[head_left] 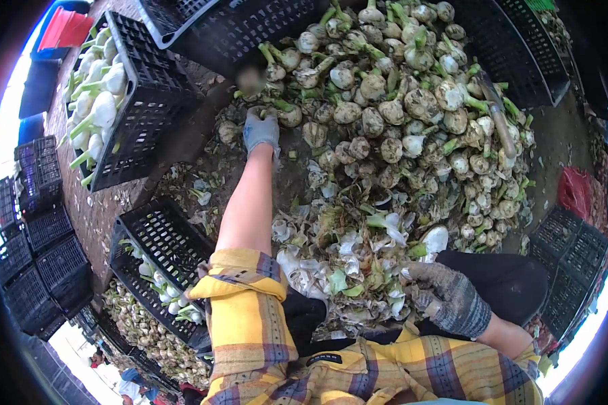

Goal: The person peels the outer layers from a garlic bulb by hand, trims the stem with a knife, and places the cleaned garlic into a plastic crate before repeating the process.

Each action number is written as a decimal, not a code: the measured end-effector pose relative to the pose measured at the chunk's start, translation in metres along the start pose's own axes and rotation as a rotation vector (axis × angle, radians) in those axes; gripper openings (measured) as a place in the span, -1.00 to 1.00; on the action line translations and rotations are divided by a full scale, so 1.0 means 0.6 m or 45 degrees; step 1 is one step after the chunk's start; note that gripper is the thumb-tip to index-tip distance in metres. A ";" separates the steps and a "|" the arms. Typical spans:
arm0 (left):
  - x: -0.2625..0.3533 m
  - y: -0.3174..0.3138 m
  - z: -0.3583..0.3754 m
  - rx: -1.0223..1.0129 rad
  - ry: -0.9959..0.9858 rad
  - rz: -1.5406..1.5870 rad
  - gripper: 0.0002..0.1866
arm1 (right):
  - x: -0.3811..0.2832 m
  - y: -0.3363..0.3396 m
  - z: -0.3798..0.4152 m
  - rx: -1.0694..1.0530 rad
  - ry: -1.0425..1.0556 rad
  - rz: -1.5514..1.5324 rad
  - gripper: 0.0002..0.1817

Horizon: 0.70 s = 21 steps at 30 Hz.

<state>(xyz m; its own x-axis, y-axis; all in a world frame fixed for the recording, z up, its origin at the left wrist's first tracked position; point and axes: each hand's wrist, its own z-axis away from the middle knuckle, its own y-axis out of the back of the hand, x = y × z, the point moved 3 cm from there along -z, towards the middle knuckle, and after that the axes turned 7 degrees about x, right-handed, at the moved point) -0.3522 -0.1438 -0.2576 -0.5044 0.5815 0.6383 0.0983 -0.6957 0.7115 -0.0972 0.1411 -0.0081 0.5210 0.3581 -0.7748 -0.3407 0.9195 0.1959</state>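
My left hand (260,129), in a pale blue-white glove, reaches out to the near left edge of a heap of soil-covered garlic bulbs (373,86). Its fingers are apart around the edge of the heap, beside a bulb with a cut green stem (289,115); a firm grip does not show. My right hand (449,297), in a dirty grey knitted glove, is close to my body above my bent leg. Its fingers are curled, and what they hold, if anything, is hidden. Between my legs lies a mound of peeled garlic skins (348,260).
A black crate of cleaned white garlic (152,101) stands tilted at upper left. A second crate (165,229) with some bulbs is at my left. A stick-like wooden handle (498,115) lies on the heap. Black crates (513,50) border it behind, and a red bag (574,192) is right.
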 end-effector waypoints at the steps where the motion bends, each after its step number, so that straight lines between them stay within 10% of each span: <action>1: 0.011 0.010 0.010 -0.013 -0.077 -0.140 -0.51 | -0.003 0.003 -0.004 -0.001 0.191 0.118 -0.67; 4: 0.044 0.050 0.042 -0.082 -0.298 -0.427 -0.51 | 0.008 0.004 -0.002 0.048 0.605 0.386 -0.72; 8: 0.113 0.117 0.123 -0.295 -0.519 -0.543 -0.48 | -0.010 0.001 0.014 0.000 0.271 -0.035 -0.79; 10: 0.164 0.148 0.190 -0.436 -0.612 -0.580 -0.47 | -0.005 0.000 0.010 0.330 0.935 0.522 -0.78; 17: 0.288 0.211 0.442 -0.703 -0.952 -0.740 -0.47 | -0.011 -0.012 0.027 0.756 0.774 0.749 -0.41; 21: 0.302 0.238 0.535 -0.640 -1.045 -0.724 -0.49 | -0.020 -0.006 0.043 0.496 0.608 0.658 -0.49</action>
<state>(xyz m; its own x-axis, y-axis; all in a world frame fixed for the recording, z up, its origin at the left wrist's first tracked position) -0.1541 -0.0025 0.0541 0.3719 0.8422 0.3903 -0.4178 -0.2236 0.8806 -0.0819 0.1374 0.0159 -0.0489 0.7268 -0.6851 -0.1037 0.6785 0.7272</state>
